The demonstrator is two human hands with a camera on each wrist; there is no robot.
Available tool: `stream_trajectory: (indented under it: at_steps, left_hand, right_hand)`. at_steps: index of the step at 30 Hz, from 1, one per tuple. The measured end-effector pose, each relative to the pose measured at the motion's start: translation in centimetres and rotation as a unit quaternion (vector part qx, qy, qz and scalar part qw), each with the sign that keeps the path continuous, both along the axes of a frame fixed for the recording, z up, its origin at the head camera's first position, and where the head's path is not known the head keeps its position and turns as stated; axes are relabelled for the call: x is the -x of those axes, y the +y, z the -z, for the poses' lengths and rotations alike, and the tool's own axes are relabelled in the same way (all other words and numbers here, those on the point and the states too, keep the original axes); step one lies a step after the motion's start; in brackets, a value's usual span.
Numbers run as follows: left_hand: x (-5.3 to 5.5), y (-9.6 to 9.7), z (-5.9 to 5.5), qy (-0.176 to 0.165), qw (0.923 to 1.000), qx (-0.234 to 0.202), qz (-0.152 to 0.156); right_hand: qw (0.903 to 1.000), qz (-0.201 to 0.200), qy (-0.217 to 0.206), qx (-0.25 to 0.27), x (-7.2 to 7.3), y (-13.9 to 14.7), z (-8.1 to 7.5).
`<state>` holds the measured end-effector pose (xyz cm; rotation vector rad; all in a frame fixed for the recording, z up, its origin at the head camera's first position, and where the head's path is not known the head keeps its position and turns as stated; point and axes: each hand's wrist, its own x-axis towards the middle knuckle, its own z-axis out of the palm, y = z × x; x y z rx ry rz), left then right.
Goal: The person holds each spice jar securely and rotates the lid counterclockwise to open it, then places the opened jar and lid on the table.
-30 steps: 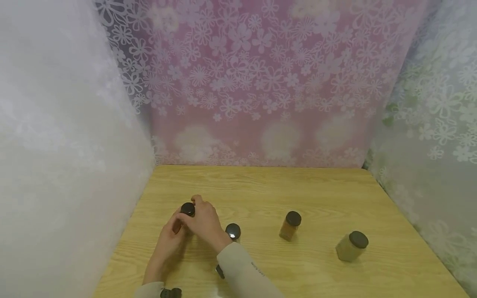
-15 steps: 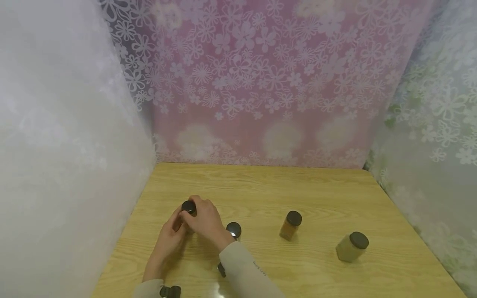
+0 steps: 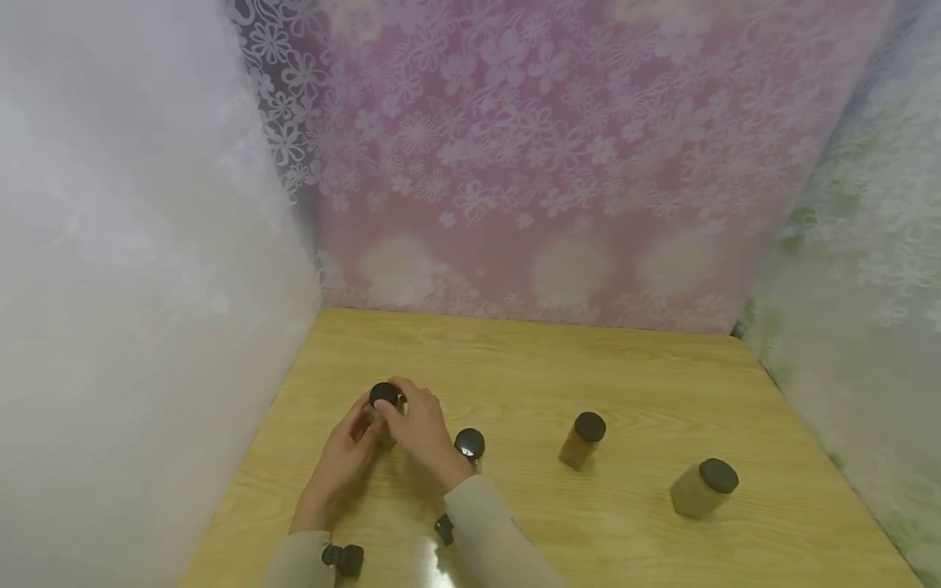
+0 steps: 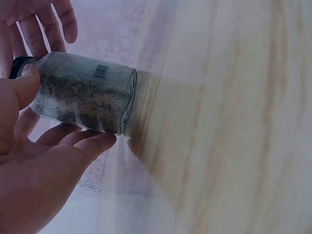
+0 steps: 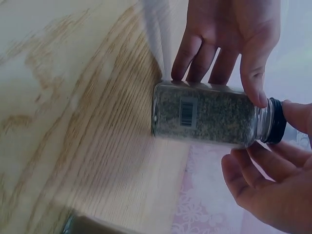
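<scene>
A clear glass spice jar (image 5: 224, 114) stands upright on the table, filled with grey-green flecked seasoning and marked with a small barcode. My left hand (image 3: 341, 464) grips its body; in the left wrist view the thumb lies up by the neck and the fingers lie along the glass. My right hand (image 3: 422, 429) is at the top, pinching the black lid (image 3: 382, 395) with its thumb on the near rim and its fingers round the far side. A second black-lidded jar (image 3: 470, 443) stands beside my right wrist, its lower part hidden.
Farther right stand a jar of orange-brown powder (image 3: 577, 452) and a wider jar of beige contents (image 3: 695, 492), both with black lids. The wood-grain table (image 3: 625, 376) meets flower-patterned curtains at the back (image 3: 500, 196), left (image 3: 147, 245) and right (image 3: 860, 310).
The head view has shifted, moving the scene slightly right. My right thumb has come up onto the lid's rim. My left hand stays round the jar, and the other jars stand where they were.
</scene>
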<state>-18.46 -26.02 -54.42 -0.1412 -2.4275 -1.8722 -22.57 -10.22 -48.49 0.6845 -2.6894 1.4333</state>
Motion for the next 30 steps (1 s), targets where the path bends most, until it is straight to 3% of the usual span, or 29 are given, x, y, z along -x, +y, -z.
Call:
stream_trajectory:
  at_steps: [4, 8, 14, 17, 23, 30]
  left_hand:
    - [0.1, 0.0, -0.1, 0.004, 1.0, -0.002, 0.008]
    - [0.1, 0.0, 0.0, 0.009, 0.9997, -0.009, 0.019]
    - [0.0, 0.1, -0.2, 0.015, 0.9993, -0.021, 0.025]
    - [-0.1, 0.1, -0.3, 0.018, 0.9994, -0.017, 0.023]
    - [0.0, 0.0, -0.5, 0.02, 0.9997, -0.004, 0.012]
    - [-0.2, 0.3, -0.5, -0.007, 0.9999, -0.001, 0.015]
  right_hand:
    - [0.9995, -0.03, -0.004, -0.013, 0.1, 0.6, -0.3]
    - [0.9991, -0.034, -0.021, -0.011, 0.4, 0.7, -0.3]
    - [0.9974, -0.052, 0.033, -0.036, 0.9, 1.0, -0.5]
    - [0.9965, -0.062, 0.039, -0.041, 0.8, 1.1, -0.7]
    - [0.9966, -0.067, 0.026, -0.041, 0.3, 1.2, -1.1]
    - [0.9973, -0.054, -0.001, -0.051, 0.3, 1.2, -1.0]
